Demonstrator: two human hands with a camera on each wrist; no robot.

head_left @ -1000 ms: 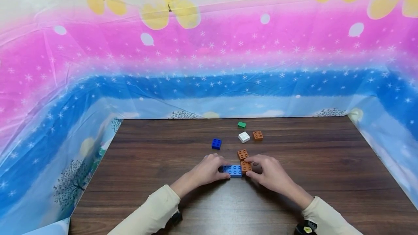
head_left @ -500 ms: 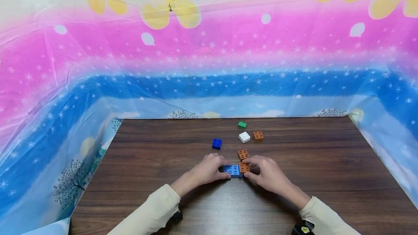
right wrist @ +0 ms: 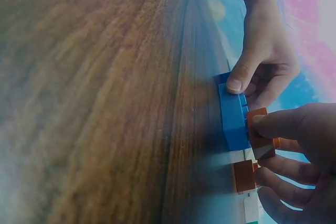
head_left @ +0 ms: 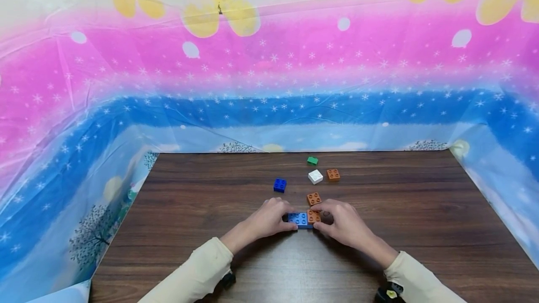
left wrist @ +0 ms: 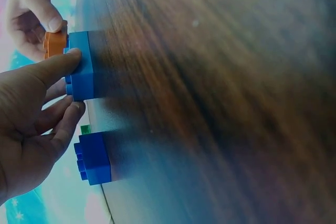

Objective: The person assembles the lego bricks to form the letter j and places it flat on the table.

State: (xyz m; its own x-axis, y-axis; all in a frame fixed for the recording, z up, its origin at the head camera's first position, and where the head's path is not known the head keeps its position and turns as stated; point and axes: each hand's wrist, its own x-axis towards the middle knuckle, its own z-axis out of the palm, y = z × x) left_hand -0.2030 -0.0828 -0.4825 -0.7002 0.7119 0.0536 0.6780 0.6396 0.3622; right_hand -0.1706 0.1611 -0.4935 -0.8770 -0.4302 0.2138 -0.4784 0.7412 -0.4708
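Observation:
My left hand (head_left: 269, 217) grips the left end of a long light-blue building brick (head_left: 300, 220), which lies on the table, studs up. Between thumb and fingers, my right hand (head_left: 343, 221) pinches an orange building brick (head_left: 313, 216) on top of the blue brick's right end. In the right wrist view the pinched orange brick (right wrist: 260, 135) sits slightly tilted against the blue brick's studs (right wrist: 244, 109); whether it is fully seated I cannot tell. Just behind, a second orange brick (head_left: 313, 198) lies on the table, close to my right fingertips.
Farther back on the wooden table (head_left: 202, 186) lie a dark-blue brick (head_left: 280, 185), a white brick (head_left: 315, 176), a third orange brick (head_left: 333, 175) and a small green brick (head_left: 312, 161). A printed cloth (head_left: 269, 116) stands around the table's back and sides.
My right hand has moved a little left, carrying the orange brick from beside the light-blue brick to on top of its right end. My left hand stays in place.

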